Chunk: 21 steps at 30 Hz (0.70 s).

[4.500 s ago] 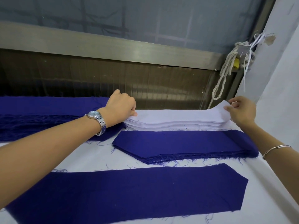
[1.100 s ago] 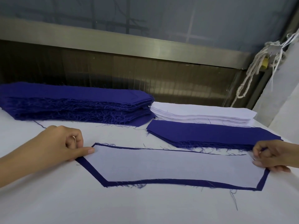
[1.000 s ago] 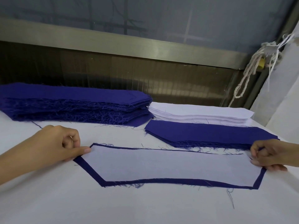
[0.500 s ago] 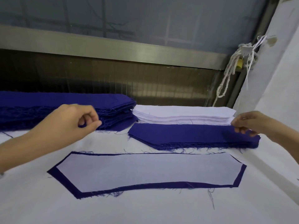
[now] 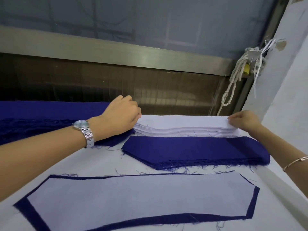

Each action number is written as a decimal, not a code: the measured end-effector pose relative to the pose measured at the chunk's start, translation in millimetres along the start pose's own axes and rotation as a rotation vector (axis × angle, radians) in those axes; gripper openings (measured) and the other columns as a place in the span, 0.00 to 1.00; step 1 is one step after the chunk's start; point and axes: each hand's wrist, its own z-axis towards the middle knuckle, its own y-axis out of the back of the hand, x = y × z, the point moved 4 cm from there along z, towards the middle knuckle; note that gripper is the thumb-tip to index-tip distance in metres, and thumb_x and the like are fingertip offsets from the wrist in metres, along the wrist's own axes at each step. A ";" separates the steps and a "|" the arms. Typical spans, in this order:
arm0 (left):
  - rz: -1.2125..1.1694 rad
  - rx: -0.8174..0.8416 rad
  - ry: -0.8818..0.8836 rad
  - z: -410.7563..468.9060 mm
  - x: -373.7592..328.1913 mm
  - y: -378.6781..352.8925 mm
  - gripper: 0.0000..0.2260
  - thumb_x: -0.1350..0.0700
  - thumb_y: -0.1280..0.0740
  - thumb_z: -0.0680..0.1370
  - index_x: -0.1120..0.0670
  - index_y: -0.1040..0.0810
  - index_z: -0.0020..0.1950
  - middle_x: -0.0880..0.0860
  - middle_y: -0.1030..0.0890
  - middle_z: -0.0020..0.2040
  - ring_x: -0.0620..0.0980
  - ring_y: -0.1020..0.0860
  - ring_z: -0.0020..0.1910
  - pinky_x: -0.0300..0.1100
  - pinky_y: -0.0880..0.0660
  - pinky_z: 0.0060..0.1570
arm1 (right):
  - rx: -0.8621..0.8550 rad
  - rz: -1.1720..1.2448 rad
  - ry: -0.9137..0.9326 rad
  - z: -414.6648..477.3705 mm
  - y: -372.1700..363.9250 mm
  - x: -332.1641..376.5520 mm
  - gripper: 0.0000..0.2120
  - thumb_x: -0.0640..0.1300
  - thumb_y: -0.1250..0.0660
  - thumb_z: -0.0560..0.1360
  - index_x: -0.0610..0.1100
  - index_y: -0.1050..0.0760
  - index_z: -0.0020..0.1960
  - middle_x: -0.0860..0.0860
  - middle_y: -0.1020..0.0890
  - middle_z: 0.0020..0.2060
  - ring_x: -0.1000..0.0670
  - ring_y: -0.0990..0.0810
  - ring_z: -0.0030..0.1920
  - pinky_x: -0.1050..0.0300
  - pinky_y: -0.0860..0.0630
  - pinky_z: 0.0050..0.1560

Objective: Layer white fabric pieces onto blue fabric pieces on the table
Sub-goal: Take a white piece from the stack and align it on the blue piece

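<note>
Two pinches: left hand (image 5: pixel 120 114) and right hand (image 5: pixel 243 121) each grip an end of the white stack (image 5: pixel 183 126).

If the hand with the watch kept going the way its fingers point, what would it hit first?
The white fabric stack: the left hand points right and seems to pinch its left end.

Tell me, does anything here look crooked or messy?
Slightly. The white piece sits off-centre on the near blue piece: its blue border is a sliver at the far edge, wider near and left. Frayed threads fringe the blue stack.
</note>
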 end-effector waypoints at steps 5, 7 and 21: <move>0.138 0.144 -0.007 19.9 -7.3 -16.5 0.12 0.51 0.43 0.84 0.50 0.20 0.55 0.49 0.19 0.52 0.48 0.29 0.52 0.42 0.35 0.51 | -0.020 -0.271 -0.028 16.4 -8.1 -5.3 0.14 0.44 0.34 0.81 0.35 0.17 0.57 0.38 0.18 0.55 0.37 0.22 0.57 0.52 0.27 0.55; 0.130 0.175 0.015 24.7 -7.1 -19.5 0.12 0.52 0.43 0.83 0.51 0.20 0.53 0.49 0.19 0.50 0.48 0.29 0.51 0.42 0.37 0.49 | -0.035 -0.371 -0.035 22.1 -7.2 -8.8 0.17 0.48 0.35 0.81 0.34 0.17 0.55 0.37 0.17 0.53 0.37 0.21 0.55 0.50 0.26 0.55; -0.162 0.141 0.151 35.0 7.6 -32.5 0.07 0.52 0.34 0.80 0.50 0.16 0.50 0.48 0.17 0.46 0.49 0.21 0.49 0.45 0.35 0.55 | -0.189 -0.385 0.015 22.0 -7.5 -13.8 0.12 0.46 0.32 0.79 0.39 0.14 0.50 0.37 0.16 0.50 0.34 0.21 0.51 0.48 0.23 0.52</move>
